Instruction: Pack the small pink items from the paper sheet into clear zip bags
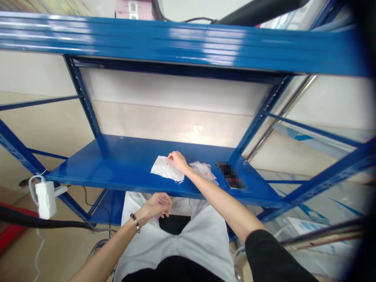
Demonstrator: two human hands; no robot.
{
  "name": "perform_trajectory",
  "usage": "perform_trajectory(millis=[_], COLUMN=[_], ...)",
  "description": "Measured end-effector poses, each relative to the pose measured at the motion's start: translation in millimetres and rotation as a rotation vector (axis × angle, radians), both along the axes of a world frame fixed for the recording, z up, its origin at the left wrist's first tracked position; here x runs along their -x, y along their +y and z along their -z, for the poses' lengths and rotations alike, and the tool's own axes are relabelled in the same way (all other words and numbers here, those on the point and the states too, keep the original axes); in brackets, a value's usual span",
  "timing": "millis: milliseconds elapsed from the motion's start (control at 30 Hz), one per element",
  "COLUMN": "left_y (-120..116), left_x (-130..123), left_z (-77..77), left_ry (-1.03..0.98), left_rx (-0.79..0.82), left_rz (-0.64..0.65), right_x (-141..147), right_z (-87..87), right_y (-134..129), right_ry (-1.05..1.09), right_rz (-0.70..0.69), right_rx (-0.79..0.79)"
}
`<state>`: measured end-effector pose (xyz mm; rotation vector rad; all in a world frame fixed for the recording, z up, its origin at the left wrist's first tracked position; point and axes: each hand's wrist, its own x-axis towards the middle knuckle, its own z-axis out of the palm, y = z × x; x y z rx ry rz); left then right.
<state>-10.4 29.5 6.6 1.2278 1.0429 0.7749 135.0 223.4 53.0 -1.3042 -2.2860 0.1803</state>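
Note:
On the blue metal shelf lies a crumpled white tissue (164, 168), spread fairly flat. My right hand (177, 160) is at its upper right edge, thumb and fingers pinched together on it; the fingertips are small and partly hidden. Just right of that wrist are some thin clear plastic bags (203, 170) with pinkish marks, partly behind my forearm. My left hand (160, 204), with a beaded bracelet at the wrist, hovers over my lap below the shelf's front edge. Its fingers are loosely bent and apart, with nothing visible in them.
A dark phone (230, 175), partly pixelated, rests at the shelf's right. The blue shelf board (117, 160) sits between uprights, with a thick blue beam (147, 41) above. A white power adapter (45, 199) hangs at the left corner. Cables run along the lower left.

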Motion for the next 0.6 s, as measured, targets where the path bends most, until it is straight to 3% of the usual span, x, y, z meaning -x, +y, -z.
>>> perform_trajectory(millis=[133, 233, 600], left_y=[-17, -24, -1], left_x=[4, 11, 4], left_z=[-15.5, -19.8, -15.7], left_ry=[-0.178, -0.216, -0.299], left_rx=[-0.076, -0.103, -0.076], left_rz=[0.101, 0.074, 0.065], right_x=[8, 13, 13], right_z=[5.6, 10.1, 2.7], right_y=[-11, -15, -35], right_ry=[-0.058, -0.092, -0.101], right_rz=[-0.005, -0.007, -0.019], right_rx=[-0.019, -0.022, -0.160])
